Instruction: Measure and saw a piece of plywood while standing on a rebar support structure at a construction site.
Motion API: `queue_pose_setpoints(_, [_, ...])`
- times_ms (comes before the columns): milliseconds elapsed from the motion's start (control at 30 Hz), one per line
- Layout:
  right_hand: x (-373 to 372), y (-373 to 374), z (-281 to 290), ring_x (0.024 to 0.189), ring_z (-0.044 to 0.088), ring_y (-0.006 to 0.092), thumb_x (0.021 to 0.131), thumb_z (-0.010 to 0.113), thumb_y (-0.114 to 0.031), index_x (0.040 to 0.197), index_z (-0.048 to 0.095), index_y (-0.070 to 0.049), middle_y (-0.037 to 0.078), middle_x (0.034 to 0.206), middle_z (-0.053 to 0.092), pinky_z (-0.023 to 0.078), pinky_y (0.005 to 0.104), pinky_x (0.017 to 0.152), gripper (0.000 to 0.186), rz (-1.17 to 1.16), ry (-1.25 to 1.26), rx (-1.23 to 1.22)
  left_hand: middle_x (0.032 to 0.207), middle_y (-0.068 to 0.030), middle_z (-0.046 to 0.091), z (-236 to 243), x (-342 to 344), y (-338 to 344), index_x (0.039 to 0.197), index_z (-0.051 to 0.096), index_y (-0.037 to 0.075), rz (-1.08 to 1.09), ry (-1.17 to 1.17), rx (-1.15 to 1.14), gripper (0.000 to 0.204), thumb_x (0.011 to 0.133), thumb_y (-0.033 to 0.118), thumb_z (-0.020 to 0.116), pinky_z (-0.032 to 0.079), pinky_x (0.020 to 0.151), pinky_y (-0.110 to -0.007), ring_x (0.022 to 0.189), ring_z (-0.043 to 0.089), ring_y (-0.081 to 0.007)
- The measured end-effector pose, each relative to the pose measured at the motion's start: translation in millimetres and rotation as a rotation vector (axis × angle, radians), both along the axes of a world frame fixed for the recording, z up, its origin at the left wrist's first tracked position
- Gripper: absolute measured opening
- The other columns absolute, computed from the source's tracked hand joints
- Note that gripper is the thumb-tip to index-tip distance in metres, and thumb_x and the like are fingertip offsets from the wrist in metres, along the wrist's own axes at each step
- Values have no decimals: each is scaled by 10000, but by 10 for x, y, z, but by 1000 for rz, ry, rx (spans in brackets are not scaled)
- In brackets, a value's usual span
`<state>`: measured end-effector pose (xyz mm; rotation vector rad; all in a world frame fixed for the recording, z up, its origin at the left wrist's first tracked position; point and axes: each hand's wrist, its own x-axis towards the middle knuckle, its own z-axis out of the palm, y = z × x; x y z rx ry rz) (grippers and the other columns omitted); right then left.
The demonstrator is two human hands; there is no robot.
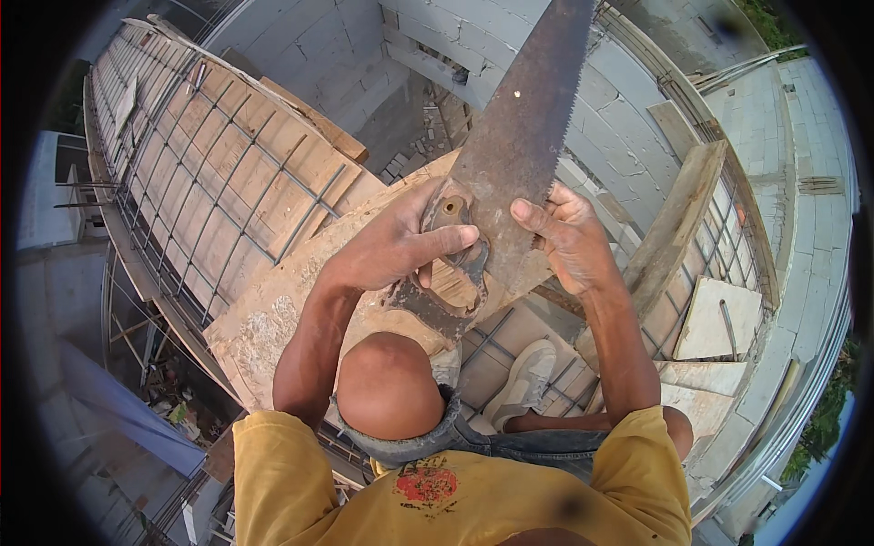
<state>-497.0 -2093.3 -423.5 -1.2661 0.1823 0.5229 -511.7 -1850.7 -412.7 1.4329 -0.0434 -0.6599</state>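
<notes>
I hold a rusty handsaw (510,109) in front of me, its toothed blade pointing up and away to the right. My left hand (401,241) grips the saw's worn handle (460,300), with the thumb over its upper part near the bolt hole. My right hand (560,237) pinches the lower blade near its toothed edge, thumb on the face and fingers curled behind. Under the saw lies a dusty wooden board (273,328), beside my bare left knee.
Rebar grids (191,146) cover plywood on the left and right. A long plank (678,214) and square offcut (706,318) lie at right. Beyond are block walls (619,100) around a deep opening (401,109). At lower left is a drop with blue sheeting (127,400).
</notes>
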Motion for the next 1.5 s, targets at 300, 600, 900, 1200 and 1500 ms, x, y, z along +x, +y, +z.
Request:
queue_pose_setpoints(300, [63, -14, 23, 939, 731, 176, 899, 829, -184, 1256, 625, 34, 148, 1079, 742, 608, 331, 825, 466, -101, -79, 23, 1063, -95, 684, -140, 68, -63, 1412, 503, -2, 135, -180, -130, 609, 955, 314, 753, 580, 673, -253, 810, 703, -173])
queue_pose_setpoints(600, [86, 19, -109, 931, 737, 183, 902, 827, -212, 1243, 627, 36, 150, 1075, 740, 613, 329, 842, 467, -90, -74, -26, 980, -47, 654, -186, -2, 23, 1391, 512, -12, 118, 35, -184, 526, 995, 270, 713, 552, 671, -261, 606, 541, -60])
queue_pose_setpoints(900, [243, -192, -122, 932, 743, 183, 895, 834, -260, 1251, 622, 27, 131, 1053, 751, 617, 339, 803, 504, -19, -19, -118, 920, 10, 612, -231, 162, -130, 1385, 539, 21, 109, 33, -143, 485, 1000, 259, 711, 521, 618, -247, 567, 441, -36])
queue_pose_setpoints(1200, [272, -190, -148, 936, 740, 180, 889, 840, -257, 1248, 625, 20, 129, 1073, 751, 619, 340, 802, 502, -66, -21, -129, 942, -14, 649, -324, 257, -184, 1355, 552, -1, 104, 51, -157, 460, 1000, 247, 706, 513, 608, -236, 571, 445, -31])
queue_pose_setpoints(1500, [645, -529, 99, 1099, 706, 233, 890, 837, -271, 1338, 569, 25, 147, 1216, 707, 596, 386, 937, 600, -71, -46, -108, 837, -26, 673, -253, 774, -436, 1267, 597, -6, 152, 121, -391, 365, 1038, 274, 646, 524, 553, -208, 589, 585, -54])
